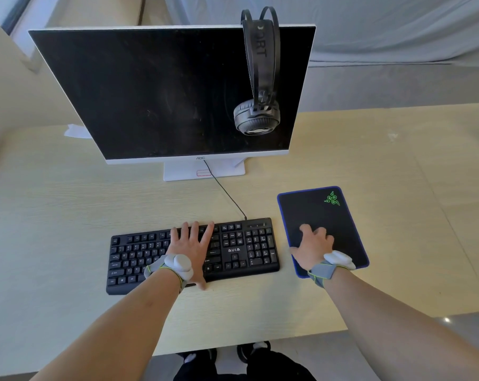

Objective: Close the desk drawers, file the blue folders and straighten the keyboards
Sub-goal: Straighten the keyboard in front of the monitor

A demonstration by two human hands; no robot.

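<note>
While the left hand (190,247) presses the keyboard (233,250), the right hand (314,244) rests on the mouse pad (343,224).

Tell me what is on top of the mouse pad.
The right hand rests on the mouse pad, fingers curled down against it. No mouse shows, though the hand covers what is beneath it. The left hand lies flat on the keyboard.

"AOC" is read on the lower bezel of the white-framed flat monitor (172,92), at its centre. "aula" is printed in white on the black plastic keyboard (234,250), above the arrow keys. "RT" is seen on the headband of the black over-ear headphones (260,50); the preceding letters are unclear. A green three-snake logo is printed at the far right corner of the black, blue-edged mouse pad (332,199).
</note>
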